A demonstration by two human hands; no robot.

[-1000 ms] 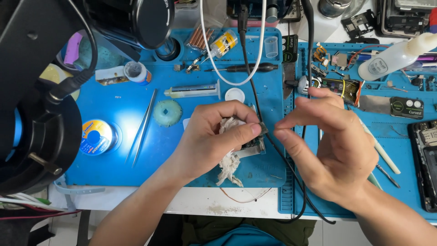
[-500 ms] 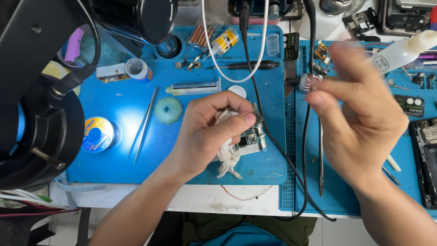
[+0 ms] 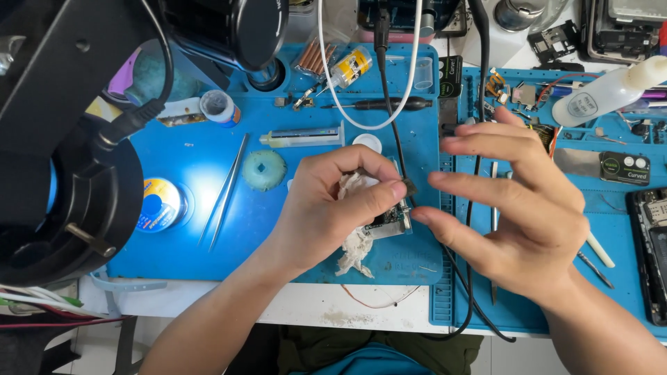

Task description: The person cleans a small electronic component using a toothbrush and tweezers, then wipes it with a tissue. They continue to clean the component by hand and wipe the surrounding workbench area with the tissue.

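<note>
The left hand point(image 3: 333, 205) is closed in a narrow grip: thumb and fingers pinch a crumpled white tissue point(image 3: 356, 236) against a small circuit board point(image 3: 389, 221), which lies on the blue work mat point(image 3: 292, 160) directly under the fingertips. The board's edge protrudes just right of the thumb tip. Tissue trails below the palm toward the mat's near edge.

The right hand point(image 3: 517, 219) is spread wide, fingers extended leftward and holding nothing; its fingertips hover just beside the board, close to the left thumb but apart from it. A black cable point(image 3: 396, 132) passes between the two hands.

Outward on the mat: tweezers point(image 3: 224, 191), a teal round pad point(image 3: 264, 170), a solder spool point(image 3: 161, 203), a small tape roll point(image 3: 219, 107) and a syringe-type applicator point(image 3: 302, 136). A white squeeze bottle point(image 3: 611, 90) lies at upper right on a second mat point(image 3: 625, 208). Its contents cannot be seen.

Change from half a second earlier: the right hand, then raised toward the upper right with a thin tool below it, has come down and left to the board. The left-hand grip is unchanged.
</note>
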